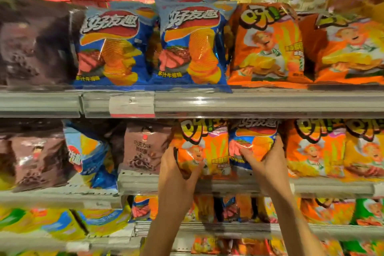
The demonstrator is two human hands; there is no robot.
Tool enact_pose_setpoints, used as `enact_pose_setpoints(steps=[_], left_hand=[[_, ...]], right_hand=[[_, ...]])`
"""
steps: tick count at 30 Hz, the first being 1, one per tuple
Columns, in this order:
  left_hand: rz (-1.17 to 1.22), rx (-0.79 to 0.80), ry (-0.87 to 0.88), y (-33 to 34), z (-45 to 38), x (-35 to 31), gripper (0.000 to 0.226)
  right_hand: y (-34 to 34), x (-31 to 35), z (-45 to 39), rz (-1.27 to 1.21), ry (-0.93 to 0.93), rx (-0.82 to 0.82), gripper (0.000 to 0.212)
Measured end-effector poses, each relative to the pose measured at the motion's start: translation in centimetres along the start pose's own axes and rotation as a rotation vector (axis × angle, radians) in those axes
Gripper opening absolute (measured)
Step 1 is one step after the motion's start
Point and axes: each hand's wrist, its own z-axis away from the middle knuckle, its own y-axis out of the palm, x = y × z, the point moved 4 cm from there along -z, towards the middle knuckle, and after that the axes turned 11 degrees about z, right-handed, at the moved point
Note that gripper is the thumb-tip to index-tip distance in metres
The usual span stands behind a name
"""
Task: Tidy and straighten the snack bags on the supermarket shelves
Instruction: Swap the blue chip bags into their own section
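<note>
On the middle shelf, my left hand (178, 170) grips the lower left edge of an orange snack bag (204, 147). Right beside it stands a blue chip bag (252, 143), held by my right hand (264, 160) with the thumb on its front and fingers round its right side. Both bags stand upright and touch each other. A second blue bag (91, 154) leans tilted further left on the same shelf, next to a brown chocolate snack bag (145, 147).
The upper shelf carries two blue chip bags (187, 43), orange bags (268, 43) and dark brown bags (35, 41). A price label (132, 104) sits on the upper shelf rail (249, 103). More orange bags (315, 149) stand to the right; lower shelves hold yellow and green bags (52, 222).
</note>
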Motion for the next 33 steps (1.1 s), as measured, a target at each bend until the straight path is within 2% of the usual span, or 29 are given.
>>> enact_pose_setpoints(steps=[2,4,10,12,15,21,24,28,33], left_hand=[[0.026,0.093,-0.075,0.3,-1.3,0.2,0.091],[0.059,0.175,-0.126,0.9,-2.3,0.6,0.089],[0.219,0.237,-0.275,1.4,-4.1,1.4,0.083],[0.213,0.229,-0.282,1.1,-4.3,1.4,0.088],[0.234,0.19,-0.268,0.8,-4.4,1.3,0.094],[0.286,0.125,-0.258,-0.2,-4.3,1.2,0.085],[0.287,0.104,-0.262,-1.0,-4.6,1.1,0.081],[0.287,0.097,-0.27,-1.8,-4.7,1.2,0.083],[0.285,0.088,-0.265,-1.7,-4.5,1.0,0.083]], right_hand=[[0.3,-0.3,-1.1,-0.017,0.074,0.059,0.108],[0.3,-0.8,-2.0,-0.009,0.153,0.094,0.112],[1.0,-1.7,-4.0,-0.018,0.28,0.232,0.096],[1.0,-1.3,-4.0,-0.029,0.255,0.259,0.082],[0.8,-0.8,-3.5,-0.079,0.191,0.22,0.071],[0.1,-0.2,-2.5,-0.009,0.096,0.214,0.079],[-1.0,0.1,-3.0,0.027,0.057,0.225,0.068],[-2.4,0.3,-3.6,-0.016,0.021,0.334,0.053],[-4.0,0.5,-2.7,-0.139,-0.04,0.498,0.053]])
